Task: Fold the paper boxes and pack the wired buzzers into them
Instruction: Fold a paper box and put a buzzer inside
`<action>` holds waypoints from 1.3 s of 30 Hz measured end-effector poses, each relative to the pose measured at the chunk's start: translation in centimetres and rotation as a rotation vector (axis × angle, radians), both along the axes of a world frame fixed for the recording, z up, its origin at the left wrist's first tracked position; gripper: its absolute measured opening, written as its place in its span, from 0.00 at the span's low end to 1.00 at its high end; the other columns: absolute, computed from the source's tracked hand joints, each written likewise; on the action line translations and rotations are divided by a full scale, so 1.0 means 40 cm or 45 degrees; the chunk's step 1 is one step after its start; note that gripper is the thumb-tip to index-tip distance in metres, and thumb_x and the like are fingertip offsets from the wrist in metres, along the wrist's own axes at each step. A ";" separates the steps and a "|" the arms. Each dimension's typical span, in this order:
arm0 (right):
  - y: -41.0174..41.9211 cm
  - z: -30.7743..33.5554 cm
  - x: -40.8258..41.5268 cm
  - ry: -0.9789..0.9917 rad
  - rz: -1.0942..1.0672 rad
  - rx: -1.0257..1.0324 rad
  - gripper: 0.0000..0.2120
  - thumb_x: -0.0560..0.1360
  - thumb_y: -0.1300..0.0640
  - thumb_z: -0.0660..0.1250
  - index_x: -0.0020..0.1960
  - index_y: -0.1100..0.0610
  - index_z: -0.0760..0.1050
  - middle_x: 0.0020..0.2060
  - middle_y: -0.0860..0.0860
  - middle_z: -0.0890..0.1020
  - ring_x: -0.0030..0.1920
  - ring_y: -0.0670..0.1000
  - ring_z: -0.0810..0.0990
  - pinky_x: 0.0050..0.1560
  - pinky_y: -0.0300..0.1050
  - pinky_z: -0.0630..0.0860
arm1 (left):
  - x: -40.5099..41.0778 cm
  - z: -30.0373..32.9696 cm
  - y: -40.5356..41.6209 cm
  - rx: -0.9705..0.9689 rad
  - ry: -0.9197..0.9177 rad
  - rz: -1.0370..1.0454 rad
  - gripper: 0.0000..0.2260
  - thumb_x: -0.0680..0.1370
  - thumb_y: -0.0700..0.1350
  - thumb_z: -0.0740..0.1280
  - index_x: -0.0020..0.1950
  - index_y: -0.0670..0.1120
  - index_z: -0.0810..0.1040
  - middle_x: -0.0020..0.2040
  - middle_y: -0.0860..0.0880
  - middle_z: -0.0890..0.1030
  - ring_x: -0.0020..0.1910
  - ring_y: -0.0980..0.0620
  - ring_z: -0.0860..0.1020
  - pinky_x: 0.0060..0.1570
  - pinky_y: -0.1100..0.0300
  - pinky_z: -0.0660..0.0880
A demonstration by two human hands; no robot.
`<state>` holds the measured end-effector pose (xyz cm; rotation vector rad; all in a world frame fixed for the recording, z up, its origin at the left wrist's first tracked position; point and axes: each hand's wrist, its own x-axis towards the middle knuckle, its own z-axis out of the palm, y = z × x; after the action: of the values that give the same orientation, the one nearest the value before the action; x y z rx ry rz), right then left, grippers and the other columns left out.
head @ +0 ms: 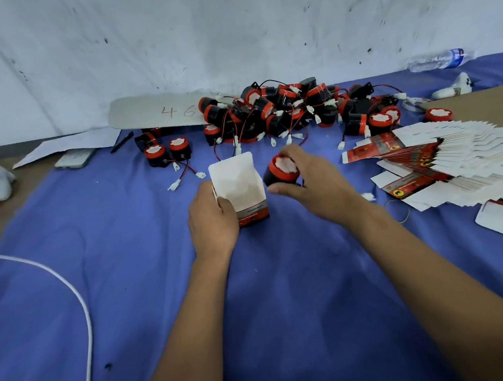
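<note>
On a blue-clothed bench (132, 286), the left hand (212, 219) grips an upright, open-topped paper box (240, 188) while the right hand (308, 181) pinches a round black-and-red buzzer (281, 170) just beside its mouth. Tucking the trailing wire in first should ease entry. Glossy flat cartons (436, 158) fan nearby.

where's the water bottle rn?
Head view, far upper right: the water bottle lies on its side at the back edge of the blue cloth against the white wall, behind the buzzer pile.
</note>
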<state>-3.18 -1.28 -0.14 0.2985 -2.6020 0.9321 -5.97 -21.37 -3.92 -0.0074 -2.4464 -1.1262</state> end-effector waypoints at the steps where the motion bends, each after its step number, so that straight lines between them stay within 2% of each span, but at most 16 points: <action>1: -0.021 0.025 0.016 0.070 0.118 -0.186 0.22 0.75 0.42 0.73 0.62 0.50 0.69 0.50 0.40 0.78 0.47 0.43 0.78 0.44 0.37 0.73 | -0.003 -0.004 0.000 0.017 0.009 -0.039 0.08 0.79 0.35 0.58 0.54 0.41 0.74 0.49 0.42 0.81 0.48 0.39 0.76 0.40 0.50 0.68; 3: -0.079 0.069 0.042 0.136 0.363 -0.406 0.23 0.75 0.49 0.74 0.65 0.50 0.69 0.52 0.39 0.77 0.50 0.42 0.78 0.45 0.31 0.73 | -0.007 -0.013 0.005 0.029 0.029 -0.110 0.09 0.79 0.36 0.59 0.56 0.42 0.76 0.46 0.44 0.82 0.44 0.41 0.77 0.38 0.52 0.69; 6: -0.155 0.082 0.048 0.020 0.501 -0.295 0.23 0.76 0.55 0.73 0.66 0.51 0.67 0.55 0.44 0.76 0.54 0.45 0.76 0.52 0.32 0.73 | -0.008 -0.017 0.009 0.175 -0.010 -0.197 0.12 0.77 0.40 0.65 0.60 0.43 0.80 0.48 0.47 0.84 0.44 0.49 0.79 0.44 0.52 0.78; 9: -0.163 0.058 0.041 -0.141 0.329 -0.038 0.24 0.76 0.55 0.72 0.68 0.50 0.66 0.60 0.49 0.73 0.58 0.52 0.74 0.58 0.47 0.74 | -0.004 -0.023 0.000 0.227 0.004 -0.327 0.13 0.72 0.37 0.71 0.55 0.48 0.79 0.44 0.58 0.82 0.41 0.55 0.79 0.43 0.59 0.78; 11: -0.148 0.044 0.041 -0.086 0.116 0.196 0.25 0.75 0.51 0.73 0.69 0.50 0.67 0.62 0.49 0.75 0.61 0.54 0.73 0.60 0.53 0.72 | -0.003 -0.021 -0.005 0.205 -0.009 -0.339 0.08 0.75 0.42 0.66 0.46 0.57 0.75 0.39 0.61 0.80 0.37 0.57 0.77 0.36 0.67 0.72; 13: -0.141 0.037 0.043 0.034 -0.082 0.413 0.26 0.74 0.46 0.72 0.68 0.48 0.68 0.62 0.46 0.79 0.64 0.53 0.71 0.61 0.55 0.68 | -0.005 -0.017 -0.004 0.170 0.010 -0.323 0.09 0.81 0.47 0.62 0.43 0.59 0.73 0.38 0.60 0.80 0.36 0.58 0.76 0.32 0.69 0.67; 16: -0.146 0.035 0.039 0.051 -0.249 0.420 0.27 0.72 0.46 0.74 0.66 0.51 0.67 0.56 0.48 0.81 0.62 0.54 0.72 0.58 0.53 0.67 | -0.002 -0.007 0.005 0.183 0.037 -0.390 0.10 0.84 0.50 0.61 0.43 0.58 0.73 0.36 0.62 0.79 0.33 0.60 0.75 0.31 0.68 0.67; 19: -0.158 0.050 0.031 -0.030 -0.299 0.336 0.28 0.70 0.50 0.78 0.65 0.53 0.69 0.53 0.52 0.79 0.59 0.56 0.72 0.55 0.53 0.74 | -0.001 -0.008 0.005 0.325 -0.023 -0.506 0.10 0.84 0.45 0.63 0.48 0.59 0.77 0.40 0.66 0.81 0.38 0.64 0.78 0.36 0.72 0.71; 21: -0.157 0.065 0.024 -0.102 -0.267 0.287 0.29 0.70 0.53 0.79 0.67 0.54 0.71 0.57 0.53 0.77 0.60 0.57 0.72 0.55 0.49 0.74 | -0.001 -0.011 0.004 0.441 -0.076 -0.582 0.08 0.81 0.43 0.63 0.50 0.56 0.80 0.42 0.61 0.83 0.42 0.60 0.79 0.40 0.67 0.75; 23: -0.157 0.078 0.023 -0.145 -0.243 0.319 0.28 0.71 0.55 0.78 0.68 0.55 0.73 0.61 0.54 0.75 0.60 0.57 0.75 0.54 0.46 0.72 | -0.001 -0.008 0.005 0.555 -0.138 -0.644 0.10 0.79 0.48 0.61 0.52 0.54 0.81 0.47 0.55 0.85 0.48 0.52 0.82 0.46 0.57 0.80; 25: -0.171 0.080 0.022 -0.160 -0.247 0.475 0.22 0.73 0.58 0.74 0.65 0.57 0.74 0.59 0.55 0.78 0.57 0.59 0.78 0.50 0.49 0.74 | -0.007 -0.003 0.012 0.738 -0.254 -0.666 0.13 0.77 0.48 0.60 0.54 0.54 0.83 0.52 0.48 0.86 0.53 0.44 0.84 0.51 0.47 0.82; 27: -0.193 0.072 0.031 -0.175 -0.259 0.585 0.15 0.75 0.62 0.69 0.61 0.59 0.71 0.54 0.57 0.80 0.52 0.59 0.79 0.42 0.50 0.70 | -0.010 -0.004 0.022 0.806 -0.322 -0.598 0.12 0.75 0.47 0.60 0.52 0.54 0.82 0.50 0.48 0.86 0.50 0.44 0.84 0.49 0.44 0.81; 30: -0.197 0.073 0.043 -0.238 -0.204 0.676 0.05 0.77 0.65 0.63 0.50 0.57 0.70 0.50 0.57 0.80 0.44 0.55 0.74 0.40 0.45 0.66 | -0.008 -0.015 0.036 0.667 -0.269 -0.477 0.07 0.74 0.50 0.65 0.50 0.52 0.79 0.45 0.53 0.85 0.44 0.51 0.82 0.47 0.45 0.81; 33: -0.176 0.080 0.041 -0.310 -0.140 0.720 0.05 0.78 0.65 0.62 0.48 0.59 0.76 0.45 0.53 0.78 0.42 0.52 0.71 0.40 0.43 0.69 | 0.006 -0.007 0.044 0.521 -0.205 -0.400 0.11 0.72 0.55 0.67 0.50 0.50 0.78 0.43 0.56 0.84 0.41 0.57 0.80 0.42 0.51 0.79; 37: -0.122 0.062 0.049 0.054 -0.382 0.466 0.06 0.78 0.59 0.65 0.53 0.58 0.78 0.47 0.53 0.79 0.52 0.56 0.76 0.49 0.48 0.75 | 0.014 -0.004 0.045 0.458 -0.159 -0.383 0.17 0.75 0.53 0.71 0.54 0.40 0.77 0.48 0.42 0.82 0.42 0.44 0.77 0.45 0.42 0.77; 39: -0.085 0.050 0.051 -0.014 -0.476 0.668 0.11 0.81 0.50 0.63 0.57 0.55 0.76 0.50 0.52 0.80 0.58 0.57 0.74 0.58 0.50 0.71 | 0.014 -0.003 0.043 0.466 -0.153 -0.388 0.15 0.77 0.49 0.72 0.54 0.38 0.76 0.49 0.40 0.82 0.47 0.40 0.78 0.48 0.40 0.77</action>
<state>-1.13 -4.69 1.88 -0.0674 -2.7373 0.1202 -5.40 -19.64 -4.02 -0.2113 -2.3567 -1.7406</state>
